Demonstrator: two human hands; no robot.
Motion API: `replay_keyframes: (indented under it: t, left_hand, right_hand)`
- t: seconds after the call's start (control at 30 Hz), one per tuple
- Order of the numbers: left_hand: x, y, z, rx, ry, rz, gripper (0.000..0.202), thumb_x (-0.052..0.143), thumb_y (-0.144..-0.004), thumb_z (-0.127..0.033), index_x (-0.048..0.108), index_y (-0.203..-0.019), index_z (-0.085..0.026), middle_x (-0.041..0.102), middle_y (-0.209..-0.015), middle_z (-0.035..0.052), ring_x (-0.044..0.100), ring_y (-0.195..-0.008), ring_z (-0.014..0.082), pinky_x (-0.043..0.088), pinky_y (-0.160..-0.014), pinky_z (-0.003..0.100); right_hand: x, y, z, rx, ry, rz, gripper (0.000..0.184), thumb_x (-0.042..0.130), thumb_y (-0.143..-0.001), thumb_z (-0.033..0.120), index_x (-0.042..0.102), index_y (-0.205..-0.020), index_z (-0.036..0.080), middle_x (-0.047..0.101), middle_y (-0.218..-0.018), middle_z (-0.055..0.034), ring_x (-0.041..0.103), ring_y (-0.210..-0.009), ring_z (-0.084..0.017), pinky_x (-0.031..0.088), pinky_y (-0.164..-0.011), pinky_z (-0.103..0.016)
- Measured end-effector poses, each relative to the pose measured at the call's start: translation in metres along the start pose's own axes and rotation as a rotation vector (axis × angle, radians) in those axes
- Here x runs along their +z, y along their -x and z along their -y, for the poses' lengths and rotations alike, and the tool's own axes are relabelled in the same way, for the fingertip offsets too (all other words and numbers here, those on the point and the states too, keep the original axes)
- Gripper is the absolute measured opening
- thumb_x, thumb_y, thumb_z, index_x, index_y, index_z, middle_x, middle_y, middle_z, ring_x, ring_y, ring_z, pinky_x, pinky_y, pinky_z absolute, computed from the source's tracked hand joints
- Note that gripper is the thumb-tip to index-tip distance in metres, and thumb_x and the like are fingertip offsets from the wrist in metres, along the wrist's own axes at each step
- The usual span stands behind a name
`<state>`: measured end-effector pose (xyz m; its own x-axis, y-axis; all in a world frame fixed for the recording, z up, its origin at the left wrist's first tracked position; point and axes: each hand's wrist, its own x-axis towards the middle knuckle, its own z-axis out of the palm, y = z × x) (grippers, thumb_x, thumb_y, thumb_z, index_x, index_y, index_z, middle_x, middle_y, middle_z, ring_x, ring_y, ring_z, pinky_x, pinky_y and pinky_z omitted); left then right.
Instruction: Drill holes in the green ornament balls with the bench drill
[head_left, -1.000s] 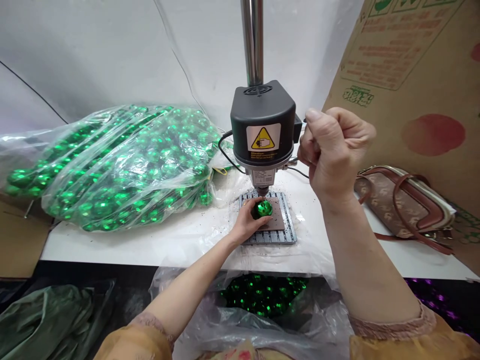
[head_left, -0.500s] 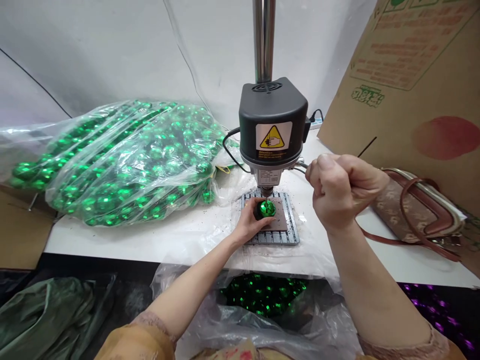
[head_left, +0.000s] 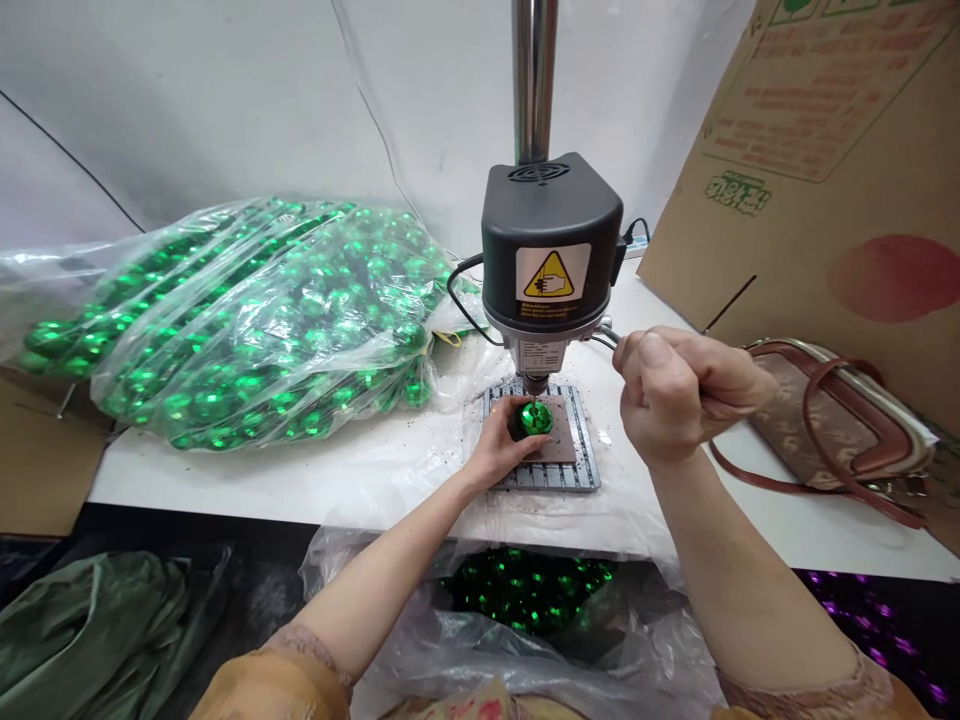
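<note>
A small bench drill press (head_left: pixel 551 250) stands on a chrome column over a ribbed grey base plate (head_left: pixel 581 450). My left hand (head_left: pixel 499 445) is closed around a shiny green ball (head_left: pixel 534 418) that rests on a brown pad under the drill bit. The bit touches the top of the ball. To the right of the drill head, my right hand (head_left: pixel 686 395) is a fist wrapped round the press's feed lever (head_left: pixel 609 333); the lever's thin black end (head_left: pixel 729 304) sticks out beyond the fist.
A big clear bag of green balls (head_left: pixel 232 320) lies on the white table at the left. Another open bag of green balls (head_left: pixel 525 590) sits below the table edge. A brown handbag (head_left: pixel 832 420) and a leaning cardboard box (head_left: pixel 825 170) are at the right.
My right hand has pulled the lever down from beside the drill head to lower right. The drill head has come down onto the ball. My left hand has kept its hold.
</note>
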<state>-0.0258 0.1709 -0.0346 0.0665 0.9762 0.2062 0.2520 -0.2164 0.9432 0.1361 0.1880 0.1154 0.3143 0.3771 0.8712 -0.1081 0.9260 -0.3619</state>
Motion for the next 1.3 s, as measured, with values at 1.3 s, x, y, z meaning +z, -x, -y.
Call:
replay_keyframes:
  t: [1.3]
  left_hand:
    - [0.011,0.124,-0.031,0.572,-0.685,0.172,0.061,0.072,-0.07,-0.069,0.059,-0.105,-0.02,0.064,-0.08,0.0056,0.059,-0.074,0.0212,0.047,-0.064,0.034]
  right_hand:
    - [0.013,-0.05,0.014,0.343,0.046,0.045,0.044,0.062,-0.081,0.015,0.036,-0.047,0.019,0.036,-0.039,0.0077,0.031,-0.036,-0.003,0.021,-0.04,-0.026]
